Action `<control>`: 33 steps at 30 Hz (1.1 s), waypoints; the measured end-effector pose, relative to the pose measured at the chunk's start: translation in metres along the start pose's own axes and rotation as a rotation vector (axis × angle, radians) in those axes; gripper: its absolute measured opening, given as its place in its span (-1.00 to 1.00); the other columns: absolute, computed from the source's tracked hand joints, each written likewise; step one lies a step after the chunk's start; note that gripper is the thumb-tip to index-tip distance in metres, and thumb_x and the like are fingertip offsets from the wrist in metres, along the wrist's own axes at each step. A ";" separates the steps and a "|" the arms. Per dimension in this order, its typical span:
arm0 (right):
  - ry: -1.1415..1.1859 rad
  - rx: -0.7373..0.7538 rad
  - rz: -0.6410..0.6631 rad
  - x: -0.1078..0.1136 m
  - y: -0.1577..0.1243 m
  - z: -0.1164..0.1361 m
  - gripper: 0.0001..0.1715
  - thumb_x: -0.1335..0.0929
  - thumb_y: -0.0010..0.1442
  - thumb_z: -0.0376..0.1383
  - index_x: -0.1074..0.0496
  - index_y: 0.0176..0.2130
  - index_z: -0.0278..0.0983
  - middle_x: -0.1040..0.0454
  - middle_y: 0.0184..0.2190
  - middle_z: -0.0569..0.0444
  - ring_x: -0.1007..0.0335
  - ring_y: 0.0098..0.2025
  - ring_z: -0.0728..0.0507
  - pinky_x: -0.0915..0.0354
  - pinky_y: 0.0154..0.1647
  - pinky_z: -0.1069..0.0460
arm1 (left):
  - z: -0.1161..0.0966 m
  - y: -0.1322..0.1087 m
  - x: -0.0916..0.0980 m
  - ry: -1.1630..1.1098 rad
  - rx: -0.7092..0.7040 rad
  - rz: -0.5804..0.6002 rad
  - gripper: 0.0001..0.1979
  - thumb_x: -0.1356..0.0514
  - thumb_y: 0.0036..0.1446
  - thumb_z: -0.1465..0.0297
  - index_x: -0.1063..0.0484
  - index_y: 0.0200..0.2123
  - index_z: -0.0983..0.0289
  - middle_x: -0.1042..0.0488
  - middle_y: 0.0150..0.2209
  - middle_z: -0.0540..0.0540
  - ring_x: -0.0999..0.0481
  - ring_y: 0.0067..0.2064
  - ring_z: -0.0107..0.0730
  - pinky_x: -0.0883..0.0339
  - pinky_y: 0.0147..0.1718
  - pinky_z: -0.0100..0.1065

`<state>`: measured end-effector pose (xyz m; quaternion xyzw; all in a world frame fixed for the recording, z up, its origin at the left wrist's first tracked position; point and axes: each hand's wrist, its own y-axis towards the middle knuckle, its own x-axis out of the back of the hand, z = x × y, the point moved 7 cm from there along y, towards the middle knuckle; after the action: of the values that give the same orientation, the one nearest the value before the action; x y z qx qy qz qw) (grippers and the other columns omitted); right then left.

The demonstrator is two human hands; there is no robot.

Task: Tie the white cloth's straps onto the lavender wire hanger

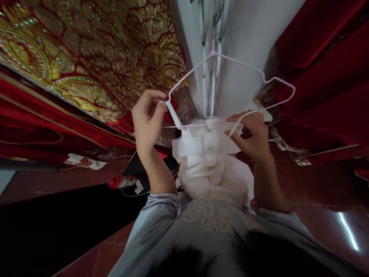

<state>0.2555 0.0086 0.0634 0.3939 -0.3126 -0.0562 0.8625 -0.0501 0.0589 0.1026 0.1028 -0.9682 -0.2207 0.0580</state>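
A pale pink hanger (238, 61) hangs by its hook in front of me. Below it is a bunched white garment (201, 169) with narrow straps. One white strap (173, 114) runs down from the hanger's left notch, where my left hand (148, 119) pinches with thumb and fingers. On the other side, my right hand (252, 134) holds another thin strap (236, 125) between thumb and fingers, close to the hanger's bottom bar. The fingertips of my left hand are partly hidden behind the hanger and strap.
Red garments with gold sequins (115, 50) hang at the left, and more red garments (325, 96) at the right. White and metal hangers (204, 57) line up behind. A red-capped bottle (122, 182) lies by a black surface (72, 227) at lower left.
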 end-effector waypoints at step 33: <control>-0.032 -0.003 -0.514 0.046 -0.103 -0.073 -0.65 -0.39 0.41 -0.14 -0.54 0.16 -0.01 -0.54 0.04 -0.01 -0.49 0.11 -0.19 -0.45 0.17 -0.17 | 0.127 -0.171 0.032 -0.038 0.423 -0.465 -0.63 -0.19 0.28 0.01 -0.38 -0.11 0.18 -0.55 -0.18 0.09 -0.61 -0.14 -0.30 -0.51 -0.03 -0.24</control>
<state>0.3506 -0.0306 -0.0233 0.4581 -0.2156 -0.2805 0.8155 -0.0719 -0.0465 -0.0842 0.3272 -0.9440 -0.0238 -0.0345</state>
